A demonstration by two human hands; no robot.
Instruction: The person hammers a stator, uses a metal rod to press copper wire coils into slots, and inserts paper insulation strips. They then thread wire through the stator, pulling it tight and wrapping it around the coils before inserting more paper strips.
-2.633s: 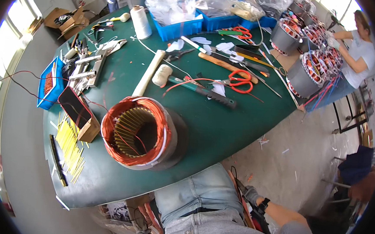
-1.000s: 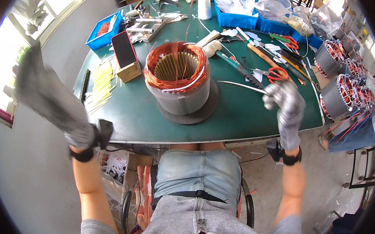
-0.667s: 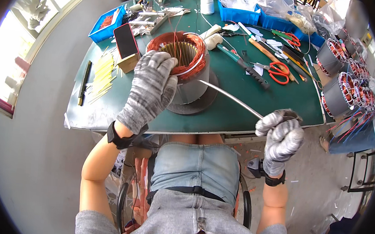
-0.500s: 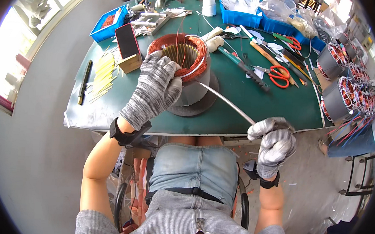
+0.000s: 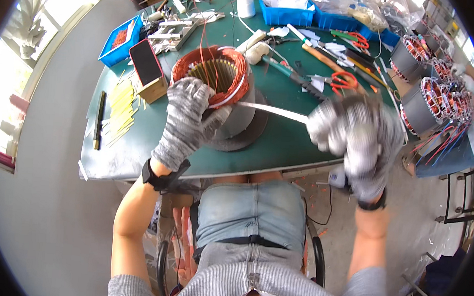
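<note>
1. Left hand (image 5: 187,116): gloved. Its fingers close over the near edge of the copper winding (image 5: 241,81), thumb against the outer side; the fingertips are partly hidden.
2. Right hand (image 5: 357,133): gloved, motion-blurred. Its fingers close on the white strip (image 5: 277,112), which runs to the winding's near right edge.
3. Change: compared with half a second ago, the right hand is farther right and farther from the lap, and the strip lies more level. The left hand remains at the winding. Judgement: the strip is being drawn outward while the left hand steadies the winding.
4. Stator (image 5: 240,119): grey housing, winding uppermost, on a dark round base (image 5: 256,129) near the front edge of the tabletop (image 5: 292,145).
5. Left of the stator: yellow slips (image 5: 120,107) and a phone (image 5: 146,62) propped on a wooden block (image 5: 153,90).
6. Beyond, to the right: a mallet (image 5: 256,52) and orange-handled scissors (image 5: 343,82).
7. Far side: a white spool (image 5: 245,1) beside a blue bin (image 5: 286,15).
</note>
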